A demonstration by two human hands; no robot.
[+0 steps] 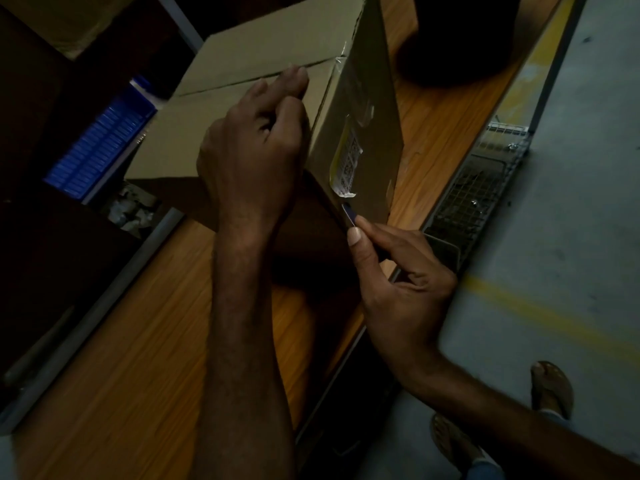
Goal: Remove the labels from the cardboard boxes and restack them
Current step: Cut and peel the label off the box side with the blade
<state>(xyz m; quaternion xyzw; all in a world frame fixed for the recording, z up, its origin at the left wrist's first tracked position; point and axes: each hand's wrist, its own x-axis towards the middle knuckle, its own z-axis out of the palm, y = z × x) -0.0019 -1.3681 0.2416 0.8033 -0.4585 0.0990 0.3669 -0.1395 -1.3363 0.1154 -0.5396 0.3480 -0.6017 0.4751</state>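
Note:
A closed cardboard box (242,109) stands on a wooden table (138,341). A yellow and white label (348,161) sticks to its right side face, with its lower end torn and lifted. My left hand (252,150) rests on the box's near top edge, its fingers curled over the corner. Just below the label, my right hand (398,275) pinches a small blue-handled blade (347,213) between thumb and forefinger. The blade tip touches the box face under the label.
A dark round object (460,39) sits on the table behind the box. A wire mesh cage (485,188) stands on the grey floor to the right. A blue crate (100,143) is on the left. My sandalled feet (550,389) are at the bottom right.

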